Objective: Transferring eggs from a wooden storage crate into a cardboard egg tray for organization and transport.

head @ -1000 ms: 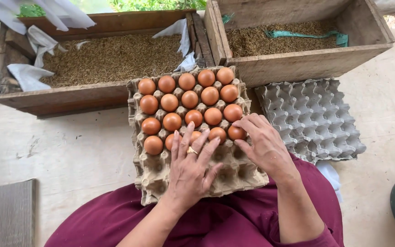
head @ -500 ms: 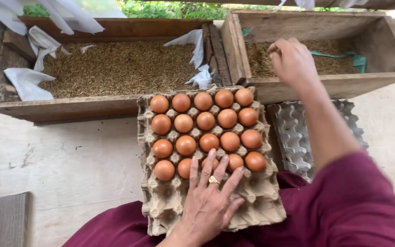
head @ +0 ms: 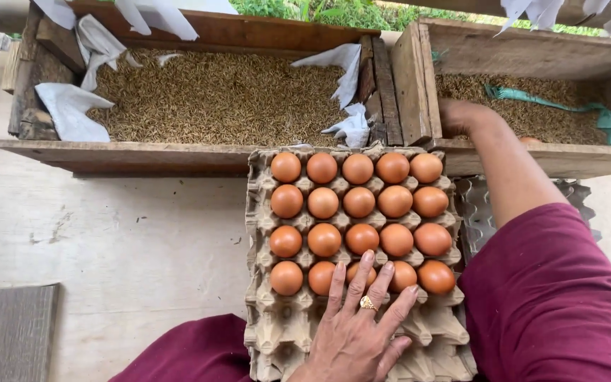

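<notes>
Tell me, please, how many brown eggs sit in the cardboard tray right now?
20 eggs: four rows of five fill the far part of the tray. The left hand lies over the nearest row, partly covering its middle eggs. The empty cups lie closest to the person.

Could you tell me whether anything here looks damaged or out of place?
Nothing looks broken or spilled. The brown eggs sit whole in the cardboard egg tray, whose two near rows are empty. White paper scraps lie crumpled along the wooden husk-filled box.
</notes>
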